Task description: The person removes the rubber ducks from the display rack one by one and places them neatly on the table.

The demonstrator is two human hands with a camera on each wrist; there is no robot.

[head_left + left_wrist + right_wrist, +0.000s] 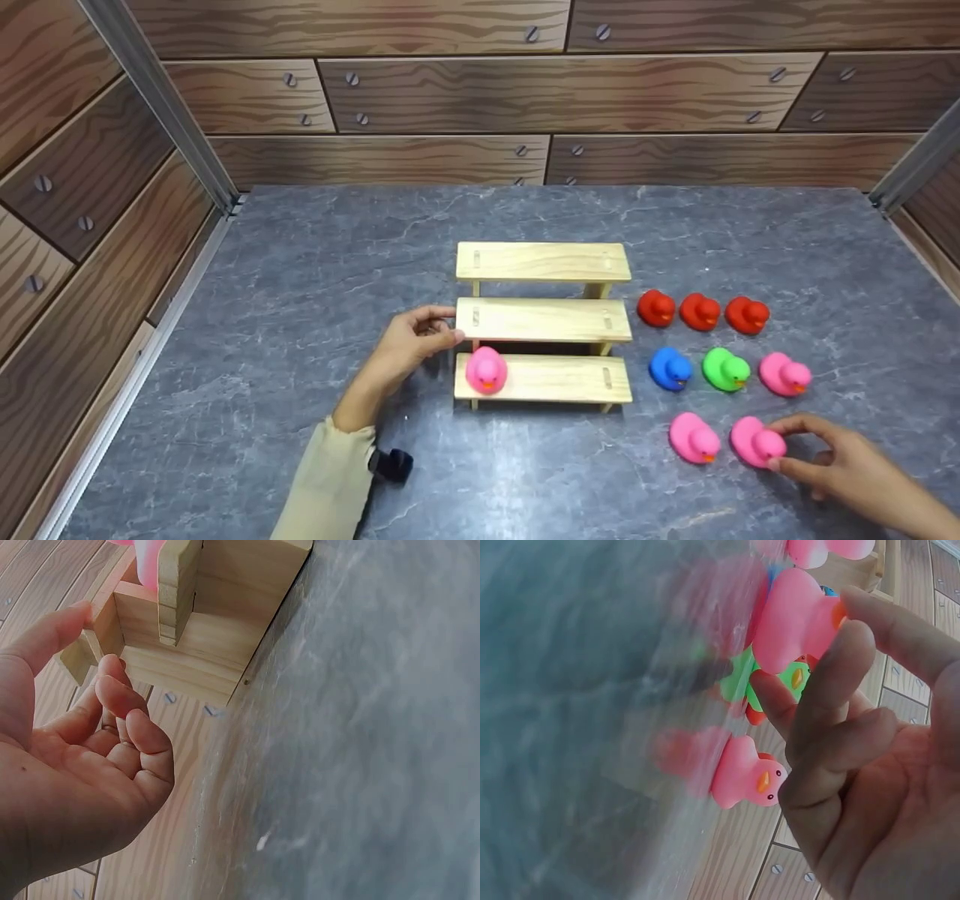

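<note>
A three-step wooden stand [544, 319] stands on the table, with one pink rubber duck [486, 371] at the left of its lowest step. My left hand [415, 341] holds the left end of the middle step; in the left wrist view the thumb [56, 634] lies against the step's edge and the other fingers are curled. At the front right, my right hand [840, 461] pinches another pink rubber duck [756, 442] between thumb and forefinger. That duck sits by the table surface; whether it is lifted I cannot tell. The right wrist view shows this duck [791, 619] close up.
Beside it sits a pink duck [694, 438]. Behind are a blue duck [670, 368], a green duck [726, 369] and a pink duck [784, 374]. Three red ducks, one nearest the stand [656, 308], form the back row. Wood-patterned walls [480, 94] enclose the grey table [337, 247].
</note>
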